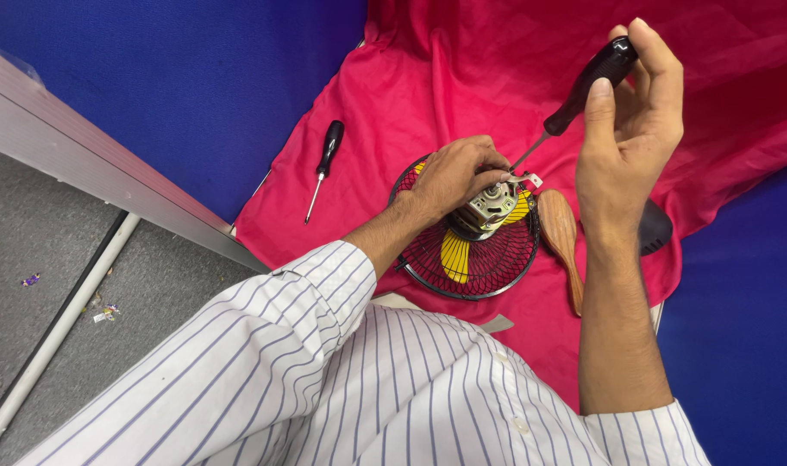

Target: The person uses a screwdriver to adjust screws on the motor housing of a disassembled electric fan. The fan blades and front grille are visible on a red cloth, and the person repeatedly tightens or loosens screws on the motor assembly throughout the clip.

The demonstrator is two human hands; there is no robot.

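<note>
A small fan with a black wire grille (488,263), yellow blades and a bare metal motor (493,207) lies on a pink-red cloth (462,78). My left hand (455,173) rests on top of the motor and holds it. My right hand (628,112) is raised above and to the right, gripping the black handle of a screwdriver (592,82). Its shaft slants down-left, and the tip meets a small metal bracket (531,179) at the motor's edge.
A second black-handled screwdriver (324,164) lies on the cloth to the left. A wooden-handled tool (559,229) lies just right of the fan, with a dark round part (656,229) behind my right wrist. Blue walls surround the table; grey floor lies left.
</note>
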